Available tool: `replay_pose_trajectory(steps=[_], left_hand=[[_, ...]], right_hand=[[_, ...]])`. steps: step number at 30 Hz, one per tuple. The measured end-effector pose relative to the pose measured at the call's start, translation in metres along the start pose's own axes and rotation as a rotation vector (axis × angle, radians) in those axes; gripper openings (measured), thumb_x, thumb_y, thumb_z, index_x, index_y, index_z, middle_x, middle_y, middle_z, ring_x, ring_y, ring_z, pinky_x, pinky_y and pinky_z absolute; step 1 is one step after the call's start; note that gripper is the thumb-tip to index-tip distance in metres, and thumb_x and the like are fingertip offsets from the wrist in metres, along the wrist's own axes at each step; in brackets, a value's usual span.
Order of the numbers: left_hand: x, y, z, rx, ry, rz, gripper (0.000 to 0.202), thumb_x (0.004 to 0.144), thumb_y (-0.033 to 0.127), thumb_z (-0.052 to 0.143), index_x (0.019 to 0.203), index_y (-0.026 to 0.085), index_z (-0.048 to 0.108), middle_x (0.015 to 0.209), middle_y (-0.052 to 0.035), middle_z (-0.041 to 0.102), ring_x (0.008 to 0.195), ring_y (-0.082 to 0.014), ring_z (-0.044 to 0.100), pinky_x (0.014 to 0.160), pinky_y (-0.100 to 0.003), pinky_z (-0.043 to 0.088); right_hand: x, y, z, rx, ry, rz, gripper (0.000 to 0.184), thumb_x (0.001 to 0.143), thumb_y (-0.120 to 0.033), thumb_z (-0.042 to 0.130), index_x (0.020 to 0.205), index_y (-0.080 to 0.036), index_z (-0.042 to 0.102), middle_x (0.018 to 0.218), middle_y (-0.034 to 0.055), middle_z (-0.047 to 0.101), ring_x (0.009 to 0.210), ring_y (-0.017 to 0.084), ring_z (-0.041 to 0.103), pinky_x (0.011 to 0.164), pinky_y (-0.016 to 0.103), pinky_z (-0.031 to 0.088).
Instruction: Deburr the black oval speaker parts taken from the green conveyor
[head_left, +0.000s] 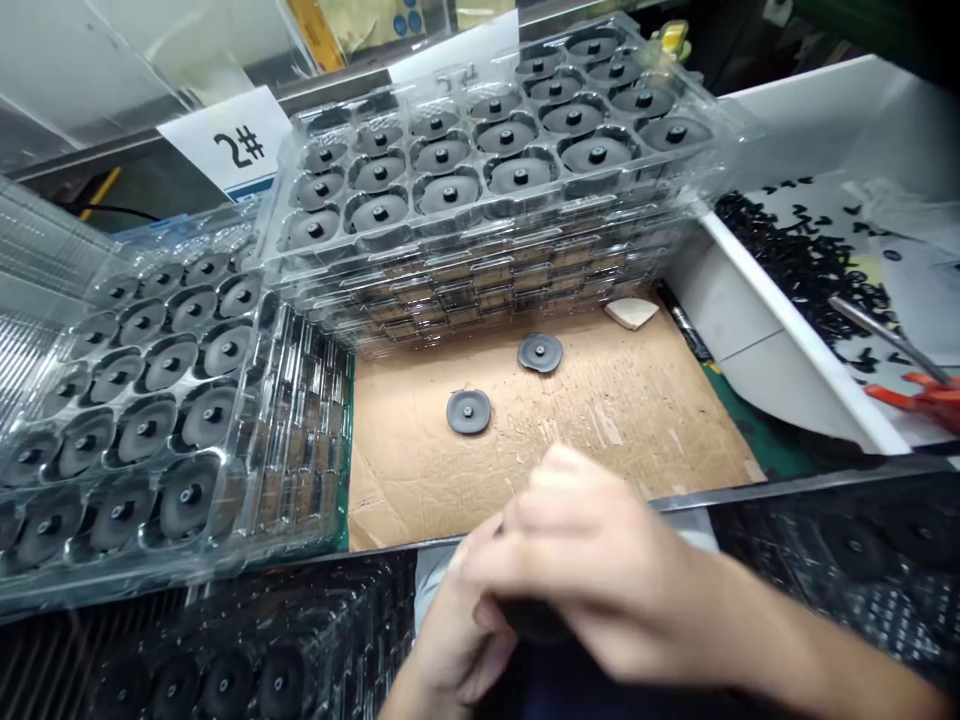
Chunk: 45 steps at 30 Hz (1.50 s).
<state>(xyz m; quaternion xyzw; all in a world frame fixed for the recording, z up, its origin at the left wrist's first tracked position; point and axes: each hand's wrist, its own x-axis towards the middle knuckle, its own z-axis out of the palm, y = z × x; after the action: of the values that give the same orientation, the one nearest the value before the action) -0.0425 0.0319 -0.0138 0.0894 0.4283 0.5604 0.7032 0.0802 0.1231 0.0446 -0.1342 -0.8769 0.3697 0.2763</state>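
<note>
My left hand [457, 630] and my right hand [592, 560] meet in front of the bench edge, the right one lying over the left. Motion smears the right hand, but its fingers look curled. Between the two hands a dark rounded part [534, 620] shows; the fingers hide most of it, and both hands seem closed on it. On the cardboard [420, 480] beyond lie two loose black discs with raised centre studs, a nearer disc [469, 412] and a farther disc [540, 352].
Stacked clear trays [465, 225] of black discs stand at the back, and another tray stack [225, 470] at the left. A white bin [795, 310] at right holds small black pieces [787, 240] and an orange-handled tool [911, 395]. A cream wedge [631, 312] lies near the back.
</note>
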Motion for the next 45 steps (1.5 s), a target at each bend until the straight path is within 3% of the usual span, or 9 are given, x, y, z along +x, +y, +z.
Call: replay_pose_trajectory(steps=[3,8,14,20,25,28,34,40,45], left_hand=[[0.001,0.003,0.004,-0.023,-0.069,-0.038,0.063,0.045,0.049,0.083,0.099,0.019,0.07,0.081,-0.0047,0.07,0.093,-0.0269,0.063,0.083,-0.033,0.051],[0.001,0.006,0.007,-0.093,-0.074,-0.071,0.046,0.059,0.042,0.079,0.1,0.024,0.071,0.092,-0.0039,0.072,0.094,-0.0256,0.065,0.083,-0.033,0.051],[-0.001,0.014,0.009,-0.272,-0.06,-0.104,0.055,0.055,0.038,0.08,0.107,0.026,0.067,0.114,-0.0043,0.069,0.1,-0.0251,0.066,0.082,-0.027,0.054],[0.004,0.015,-0.002,-0.307,0.018,-0.044,0.051,0.061,0.036,0.077,0.109,0.026,0.067,0.122,-0.0086,0.065,0.103,-0.026,0.064,0.085,-0.031,0.054],[0.008,0.013,0.0,-0.28,0.049,-0.026,0.048,0.064,0.031,0.076,0.111,0.025,0.066,0.12,-0.0078,0.066,0.103,-0.0244,0.064,0.085,-0.031,0.054],[0.008,0.011,0.002,-0.259,0.089,-0.005,0.052,0.061,0.03,0.079,0.111,0.025,0.065,0.114,-0.006,0.068,0.102,-0.0207,0.064,0.085,-0.027,0.053],[0.004,0.009,-0.006,-0.226,0.166,-0.016,0.051,0.059,0.023,0.082,0.107,0.025,0.066,0.11,-0.0046,0.069,0.101,-0.0227,0.064,0.092,-0.031,0.05],[0.002,0.015,0.001,-0.174,0.172,-0.07,0.049,0.062,0.025,0.08,0.109,0.022,0.066,0.098,-0.0047,0.073,0.104,-0.0224,0.063,0.091,-0.029,0.051],[0.001,0.019,-0.006,-0.227,0.061,-0.098,0.043,0.059,0.006,0.078,0.097,0.024,0.071,0.1,-0.0016,0.074,0.093,-0.0148,0.067,0.081,-0.018,0.052]], right_hand=[[0.001,0.0,0.001,-0.101,0.11,0.152,0.026,0.091,-0.013,0.04,0.092,-0.016,0.066,0.073,0.0019,0.063,0.064,0.014,0.048,0.062,0.03,0.031],[0.003,0.009,0.007,-0.008,0.123,-0.024,0.031,0.093,-0.018,0.037,0.093,-0.017,0.068,0.064,0.0001,0.062,0.061,0.014,0.051,0.061,0.03,0.037],[-0.025,0.063,0.014,0.064,0.355,0.657,0.024,0.088,-0.025,0.048,0.103,-0.019,0.066,0.1,0.0058,0.069,0.086,0.017,0.064,0.066,0.026,0.049],[-0.076,0.073,0.062,0.055,0.202,0.65,0.024,0.087,-0.025,0.049,0.098,-0.02,0.069,0.078,0.0048,0.07,0.072,0.019,0.065,0.065,0.031,0.052],[-0.046,0.047,0.032,0.036,0.295,0.661,0.025,0.091,-0.024,0.045,0.106,-0.022,0.065,0.097,0.0054,0.069,0.086,0.018,0.065,0.069,0.028,0.052],[-0.014,0.016,0.015,-0.032,0.401,0.431,0.026,0.09,-0.02,0.044,0.11,-0.018,0.062,0.096,0.0066,0.067,0.087,0.019,0.062,0.073,0.03,0.05],[0.004,-0.01,0.022,0.088,-0.016,0.302,0.024,0.089,-0.011,0.043,0.098,-0.016,0.065,0.084,0.0039,0.067,0.074,0.015,0.059,0.071,0.028,0.048],[0.011,-0.003,0.028,-0.079,0.181,0.202,0.03,0.088,-0.011,0.036,0.102,-0.007,0.062,0.079,0.0096,0.065,0.072,0.02,0.056,0.069,0.035,0.044],[-0.015,-0.011,0.011,0.051,-0.016,0.335,0.023,0.087,-0.007,0.045,0.099,-0.016,0.062,0.085,0.0009,0.067,0.074,0.012,0.057,0.07,0.025,0.042]])
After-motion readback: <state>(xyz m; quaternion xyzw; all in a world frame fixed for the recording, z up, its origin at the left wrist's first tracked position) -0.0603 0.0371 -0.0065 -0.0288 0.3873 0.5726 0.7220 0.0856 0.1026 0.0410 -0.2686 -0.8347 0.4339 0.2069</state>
